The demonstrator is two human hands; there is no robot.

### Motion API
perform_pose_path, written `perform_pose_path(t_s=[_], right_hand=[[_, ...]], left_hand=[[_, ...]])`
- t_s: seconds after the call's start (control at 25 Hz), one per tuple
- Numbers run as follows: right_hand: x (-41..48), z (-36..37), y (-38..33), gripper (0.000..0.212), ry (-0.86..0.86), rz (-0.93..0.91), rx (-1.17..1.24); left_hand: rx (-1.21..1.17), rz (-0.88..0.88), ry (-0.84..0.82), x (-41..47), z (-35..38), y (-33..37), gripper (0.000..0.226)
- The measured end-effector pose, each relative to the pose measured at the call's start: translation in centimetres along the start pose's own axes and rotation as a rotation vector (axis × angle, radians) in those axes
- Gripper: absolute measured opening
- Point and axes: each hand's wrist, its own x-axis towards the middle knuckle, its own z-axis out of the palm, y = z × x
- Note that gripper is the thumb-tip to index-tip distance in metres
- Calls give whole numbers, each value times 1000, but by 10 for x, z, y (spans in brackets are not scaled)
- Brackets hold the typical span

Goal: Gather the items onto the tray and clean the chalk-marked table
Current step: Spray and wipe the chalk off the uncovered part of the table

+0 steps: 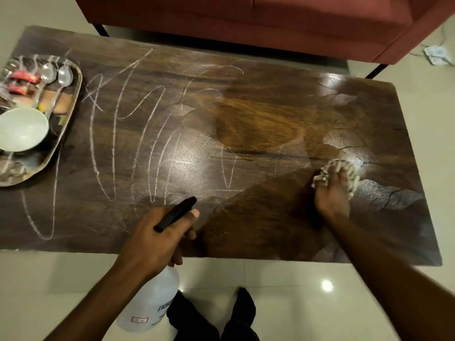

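Dark wood worktop (246, 119) is scrawled with white chalk scribbles (152, 153) across the left and middle, while the right side looks bare and shiny. A crumpled cloth (321, 178) is pressed onto that right side by the right hand (332, 193), fingers curled into it. A white spray bottle (150, 301) is gripped by its black trigger head in the left hand (152, 239), hung just off the near edge. On the tray (73, 104) at far left, a white bowl (23, 129), two spoons (65, 76) and red packets (24, 77) are parked.

bare forearms (384, 262), black trousers (194, 323)
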Motion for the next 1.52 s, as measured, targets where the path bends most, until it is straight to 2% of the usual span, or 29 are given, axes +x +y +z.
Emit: perform_pose_path(t_s=[0.08, 0.24, 0.32, 0.36, 0.4, 0.48, 0.6, 0.68, 0.72, 0.76, 0.92, 1.0, 1.04, 1.08, 1.16, 1.28, 1.4, 1.44, 1.48, 1.52], right_hand=[[-52, 38, -50, 70, -37, -313, -62], [-175, 99, -115, 64, -413, -1075, -181], [-172, 93, -119, 61, -533, -1344, -221], [-148, 83, -114, 63, -496, -1373, -257], [-118, 69, -104, 66, -443, -1290, -308], [-46, 38, -71, 72, -312, -899, -317], [43, -11, -37, 70, -124, -275, -170], [62, -16, -55, 68, -90, -38, -57], [56, -8, -75, 68, -95, -38, -68], [42, 7, -97, 68, -115, -119, -104], [-62, 78, -160, 71, -331, -833, -226], [-105, 89, -144, 66, -424, -1142, -271], [-112, 84, -123, 64, -413, -1211, -269], [-112, 78, -93, 64, -384, -1179, -264], [-105, 49, -26, 71, -266, -916, -231], [-99, 5, 67, 67, 50, -398, -107], [-95, 1, 85, 75, 201, 201, 25], [-92, 11, 71, 80, 215, 299, 51], [-89, 24, 50, 80, 217, 278, 53], [-90, 37, 20, 74, 197, 177, 35]], left_hand=[[14, 6, -17, 6, -2, 6, 46], [11, 50, 6, 20, -9, 17, 36], [11, 68, 19, 25, -14, 21, 36], [5, 70, 16, 27, -17, 22, 37], [0, 70, 12, 29, -19, 22, 39], [17, 72, 10, 33, -23, 20, 38], [30, 66, 15, 34, -27, 13, 33], [17, 52, 8, 33, -26, 12, 33], [20, 47, 5, 33, -25, 13, 33], [28, 46, 1, 34, -23, 15, 33], [38, 73, 9, 43, -16, 27, 34], [35, 86, -1, 45, -15, 32, 33], [34, 92, -12, 47, -14, 35, 32], [36, 93, -18, 48, -13, 36, 32], [30, 86, -14, 51, -13, 40, 32], [-11, 83, -17, 53, -14, 47, 41], [-24, 94, 9, 59, -20, 47, 41], [-30, 95, 24, 62, -22, 46, 38], [-36, 90, 34, 66, -24, 46, 35], [-39, 83, 36, 69, -25, 46, 34]])
